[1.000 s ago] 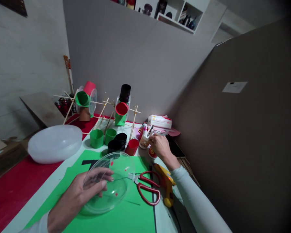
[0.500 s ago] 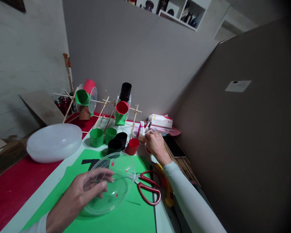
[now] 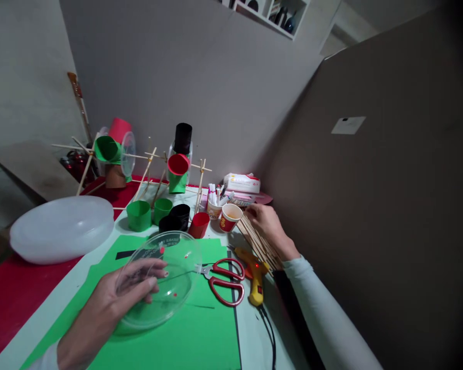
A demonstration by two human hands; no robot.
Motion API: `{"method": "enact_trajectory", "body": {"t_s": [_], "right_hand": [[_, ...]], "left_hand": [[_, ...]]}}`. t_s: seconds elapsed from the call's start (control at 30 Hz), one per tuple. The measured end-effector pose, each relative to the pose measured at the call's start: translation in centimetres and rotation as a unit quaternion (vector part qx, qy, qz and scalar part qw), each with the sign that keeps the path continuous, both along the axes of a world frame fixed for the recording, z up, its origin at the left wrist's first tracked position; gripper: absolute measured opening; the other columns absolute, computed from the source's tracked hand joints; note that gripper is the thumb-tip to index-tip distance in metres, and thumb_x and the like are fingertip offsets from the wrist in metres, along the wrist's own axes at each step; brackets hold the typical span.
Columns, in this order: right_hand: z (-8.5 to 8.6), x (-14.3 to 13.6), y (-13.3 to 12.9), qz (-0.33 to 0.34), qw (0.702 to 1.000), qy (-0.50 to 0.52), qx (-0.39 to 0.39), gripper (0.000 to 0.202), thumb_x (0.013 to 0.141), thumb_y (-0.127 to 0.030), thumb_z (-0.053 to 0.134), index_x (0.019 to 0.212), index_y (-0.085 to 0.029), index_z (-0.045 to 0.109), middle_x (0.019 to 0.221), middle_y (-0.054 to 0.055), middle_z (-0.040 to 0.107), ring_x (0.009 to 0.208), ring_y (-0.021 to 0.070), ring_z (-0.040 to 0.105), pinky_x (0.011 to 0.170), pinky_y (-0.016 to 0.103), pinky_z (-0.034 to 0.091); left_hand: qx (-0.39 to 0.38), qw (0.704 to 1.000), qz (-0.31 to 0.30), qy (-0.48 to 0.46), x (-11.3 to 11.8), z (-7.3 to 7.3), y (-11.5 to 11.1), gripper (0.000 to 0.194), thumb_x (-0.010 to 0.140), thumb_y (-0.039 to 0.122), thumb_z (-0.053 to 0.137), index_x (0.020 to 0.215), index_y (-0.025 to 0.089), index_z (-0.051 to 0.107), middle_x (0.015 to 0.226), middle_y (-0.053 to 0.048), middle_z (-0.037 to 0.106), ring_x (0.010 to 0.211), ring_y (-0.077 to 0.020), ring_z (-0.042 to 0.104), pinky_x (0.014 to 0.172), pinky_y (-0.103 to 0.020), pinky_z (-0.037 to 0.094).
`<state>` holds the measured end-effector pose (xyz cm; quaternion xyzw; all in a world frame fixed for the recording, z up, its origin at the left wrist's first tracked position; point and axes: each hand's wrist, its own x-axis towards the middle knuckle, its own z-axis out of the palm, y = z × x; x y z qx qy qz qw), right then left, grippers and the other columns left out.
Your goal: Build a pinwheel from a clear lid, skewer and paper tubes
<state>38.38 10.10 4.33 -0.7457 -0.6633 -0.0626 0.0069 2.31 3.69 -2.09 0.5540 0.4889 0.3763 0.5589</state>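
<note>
Left hand [image 3: 108, 298] half-curled, holding clear plastic lid [image 3: 180, 282]; probably light, flexy, slick, best gripped at rim. Right hand [image 3: 272, 232] bent near wooden sticks [image 3: 255, 239]; can't tell if holding anything.

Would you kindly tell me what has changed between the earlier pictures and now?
The right hand has moved rightward from the marker cup to beside the wooden sticks, uncovering the red-and-white paper cup; whether it grips anything is unclear. The view has shifted too. The left hand still holds the clear lid, and the scissors stayed put.
</note>
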Motion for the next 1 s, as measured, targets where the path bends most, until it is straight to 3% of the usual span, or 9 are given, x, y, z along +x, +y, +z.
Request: {"method": "enact_trajectory", "body": {"t_s": [0.13,0.3,0.47,0.73,1.0], "right_hand": [[-2.5,0.8,-2.2,-0.042,0.995,0.005,-0.093,0.031,0.099,-0.037,0.065,0.123,-0.017,0.064,0.121,0.008,0.068,0.102,0.0216,0.069,0.086,0.042,0.06],[-4.9,-0.3,-2.2,-0.07,0.99,0.004,-0.122,0.034,0.099,-0.037,0.065,0.127,-0.017,0.063,0.127,0.009,0.065,0.108,0.0234,0.067,0.091,0.045,0.058],[-4.9,-0.4,-1.8,-0.092,0.989,0.002,-0.119,0.035,0.099,-0.037,0.065,0.128,-0.017,0.062,0.128,0.01,0.065,0.109,0.0238,0.067,0.091,0.045,0.058],[-4.7,-0.6,-2.2,-0.118,0.987,0.0,-0.11,0.036,0.098,-0.037,0.066,0.128,-0.017,0.062,0.129,0.01,0.065,0.11,0.0243,0.067,0.092,0.046,0.058],[-4.9,-0.3,-1.5,-0.155,0.983,0.073,-0.066,0.036,0.098,-0.037,0.066,0.127,-0.016,0.062,0.127,0.01,0.065,0.107,0.0237,0.068,0.091,0.045,0.058]], "left_hand": [[0.015,1.0,0.007,0.0,-0.2,0.0,-0.1,0.054,0.078,0.058,0.074,0.116,0.021,0.074,0.115,-0.009,0.076,0.095,-0.0263,0.07,0.079,-0.029,0.06],[0.039,0.999,0.007,-0.01,-0.1,0.6,0.2,0.05,0.075,0.056,0.078,0.112,0.023,0.076,0.107,-0.007,0.079,0.087,-0.0228,0.07,0.075,-0.025,0.059],[0.044,0.999,0.011,-0.03,0.1,1.1,0.1,0.051,0.07,0.055,0.082,0.107,0.021,0.077,0.1,-0.008,0.079,0.082,-0.0212,0.068,0.07,-0.024,0.057],[0.043,0.994,-0.001,-0.104,0.2,1.4,-0.5,0.035,0.081,0.038,0.077,0.109,0.017,0.074,0.101,-0.008,0.078,0.081,-0.0165,0.068,0.069,-0.022,0.055],[0.064,0.986,0.008,-0.156,0.2,2.3,-0.6,0.034,0.079,0.034,0.079,0.106,0.015,0.076,0.097,-0.008,0.079,0.071,-0.013,0.066,0.063,-0.02,0.054]]}}
